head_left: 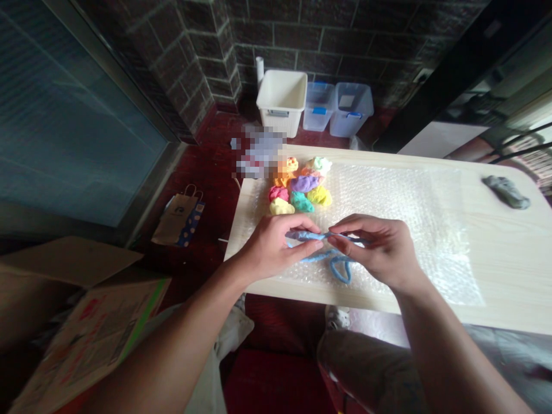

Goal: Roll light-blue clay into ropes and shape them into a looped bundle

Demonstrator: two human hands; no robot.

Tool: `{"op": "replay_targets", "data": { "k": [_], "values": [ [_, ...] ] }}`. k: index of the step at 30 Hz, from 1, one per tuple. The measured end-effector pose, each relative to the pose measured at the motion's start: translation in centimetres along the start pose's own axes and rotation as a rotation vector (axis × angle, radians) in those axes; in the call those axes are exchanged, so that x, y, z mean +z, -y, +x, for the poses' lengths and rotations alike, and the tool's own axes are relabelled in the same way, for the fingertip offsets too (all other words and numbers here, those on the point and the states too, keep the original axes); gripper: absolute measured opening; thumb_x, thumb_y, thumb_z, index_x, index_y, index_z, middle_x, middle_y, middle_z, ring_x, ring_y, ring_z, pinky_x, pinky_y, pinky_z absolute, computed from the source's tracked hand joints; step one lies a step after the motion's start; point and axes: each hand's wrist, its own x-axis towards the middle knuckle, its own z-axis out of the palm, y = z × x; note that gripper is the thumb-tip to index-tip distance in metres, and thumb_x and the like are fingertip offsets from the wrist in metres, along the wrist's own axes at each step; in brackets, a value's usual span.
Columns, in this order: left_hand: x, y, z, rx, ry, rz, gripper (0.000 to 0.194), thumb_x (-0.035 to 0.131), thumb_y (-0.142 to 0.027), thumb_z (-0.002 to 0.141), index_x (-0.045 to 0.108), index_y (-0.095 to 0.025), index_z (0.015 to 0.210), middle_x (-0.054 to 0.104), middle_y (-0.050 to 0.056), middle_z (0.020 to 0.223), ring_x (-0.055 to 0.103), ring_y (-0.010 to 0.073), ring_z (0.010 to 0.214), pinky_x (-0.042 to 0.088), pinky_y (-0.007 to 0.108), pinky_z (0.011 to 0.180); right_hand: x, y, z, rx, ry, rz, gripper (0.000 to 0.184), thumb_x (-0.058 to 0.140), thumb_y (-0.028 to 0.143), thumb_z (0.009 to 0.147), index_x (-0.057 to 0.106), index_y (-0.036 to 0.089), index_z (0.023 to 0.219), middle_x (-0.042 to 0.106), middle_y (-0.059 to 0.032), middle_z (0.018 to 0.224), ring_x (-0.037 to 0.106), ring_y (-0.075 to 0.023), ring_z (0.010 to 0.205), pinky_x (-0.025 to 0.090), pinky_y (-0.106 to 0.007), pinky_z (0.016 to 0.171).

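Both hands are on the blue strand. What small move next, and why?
Perhaps hold with the left hand and ease the right hand outward along the blue strand: both pinch it close together, and a blue loop curls below.

The left hand (280,244) and right hand (379,247) are bare, with slender, tapering fingers (304,221), and the forearms (185,336) are bare too. Loose, creased, pale grey trousers (235,336) cover the legs; a light-coloured shoe (337,318) shows, its details blurred.
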Motion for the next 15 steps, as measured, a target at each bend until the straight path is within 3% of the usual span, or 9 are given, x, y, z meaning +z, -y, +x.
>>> {"op": "replay_targets", "data": {
  "k": [10,15],
  "values": [
    [0.37,0.18,-0.19,0.038,-0.016,0.040,0.007,0.080,-0.019,0.088,0.080,-0.017,0.095,0.081,0.003,0.091,0.075,0.0135,0.082,0.055,0.018,0.064,-0.33,-0.28,-0.06,0.071,0.135,-0.062,0.016,0.084,0.033,0.089,0.088,0.025,0.103,0.085,-0.0076,0.096,0.078,-0.0227,0.083,0.060,-0.030,0.068],
    [0.31,0.00,-0.12,0.089,-0.003,0.123,0.008,0.078,-0.020,0.090,0.078,-0.017,0.098,0.081,0.002,0.094,0.075,0.0145,0.087,0.057,0.023,0.077,-0.36,-0.34,-0.02,0.086,0.141,-0.063,0.011,0.084,0.033,0.089,0.086,0.025,0.096,0.083,-0.0055,0.089,0.075,-0.0203,0.079,0.058,-0.029,0.068]
  ]
}}
